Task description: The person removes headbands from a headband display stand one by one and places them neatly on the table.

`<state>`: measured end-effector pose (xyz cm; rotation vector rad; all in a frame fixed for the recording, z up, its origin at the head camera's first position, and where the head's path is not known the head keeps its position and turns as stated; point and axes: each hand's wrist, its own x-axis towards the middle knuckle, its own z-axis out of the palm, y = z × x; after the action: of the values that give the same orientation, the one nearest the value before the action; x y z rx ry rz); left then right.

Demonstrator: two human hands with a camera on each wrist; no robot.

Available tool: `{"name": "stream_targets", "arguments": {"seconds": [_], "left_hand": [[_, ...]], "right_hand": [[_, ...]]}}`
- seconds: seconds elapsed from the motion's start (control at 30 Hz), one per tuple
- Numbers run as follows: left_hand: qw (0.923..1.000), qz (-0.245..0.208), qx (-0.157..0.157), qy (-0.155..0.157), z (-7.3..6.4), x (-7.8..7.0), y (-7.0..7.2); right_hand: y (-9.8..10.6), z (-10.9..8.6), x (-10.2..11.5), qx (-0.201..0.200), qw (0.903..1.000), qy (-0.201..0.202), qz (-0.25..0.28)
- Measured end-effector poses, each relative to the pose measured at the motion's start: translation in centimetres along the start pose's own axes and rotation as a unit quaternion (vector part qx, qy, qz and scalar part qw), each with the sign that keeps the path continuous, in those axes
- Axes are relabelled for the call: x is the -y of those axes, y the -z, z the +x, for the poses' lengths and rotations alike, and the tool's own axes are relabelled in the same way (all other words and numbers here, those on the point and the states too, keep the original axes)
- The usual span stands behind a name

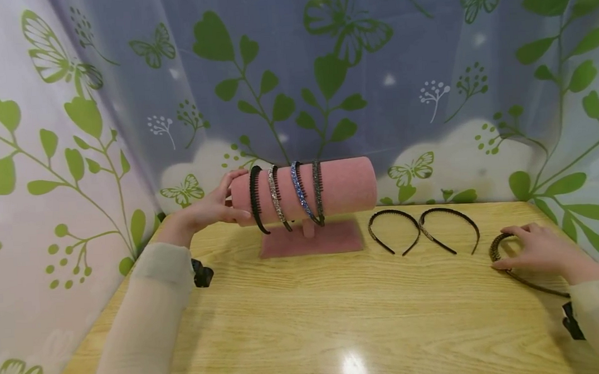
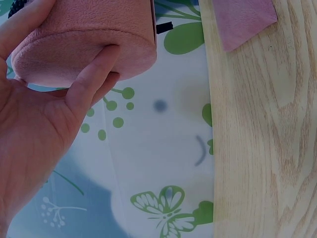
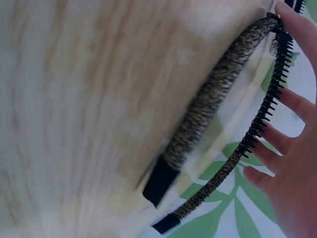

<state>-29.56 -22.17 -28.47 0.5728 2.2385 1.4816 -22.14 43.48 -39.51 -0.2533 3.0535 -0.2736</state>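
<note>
A pink plush headband stand has a horizontal roll on a short post and a flat base. My left hand grips the roll's left end, some fingertips against its round end face in the left wrist view. Around the roll sit a black headband, a silver glittery one, a blue glittery one and a dark glittery one. At the right, my right hand holds a gold-and-black toothed headband, thumb and fingers at its band.
Two dark headbands, one nearer the stand and another to its right, lie on the wooden table. Behind and beside the table hangs a curtain printed with leaves and butterflies.
</note>
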Motion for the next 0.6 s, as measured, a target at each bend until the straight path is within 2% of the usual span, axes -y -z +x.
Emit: {"name": "stream_targets", "arguments": {"seconds": [0.43, 0.6], "left_hand": [[1.0, 0.005, 0.0, 0.002, 0.0, -0.3, 0.0], [1.0, 0.007, -0.001, 0.004, 0.0, 0.0, 0.1]], "right_hand": [[-0.9, 0.1, -1.2, 0.025, 0.9994, -0.011, 0.024], [-0.5, -0.5, -0.7, 0.004, 0.9978, 0.017, 0.065]]}}
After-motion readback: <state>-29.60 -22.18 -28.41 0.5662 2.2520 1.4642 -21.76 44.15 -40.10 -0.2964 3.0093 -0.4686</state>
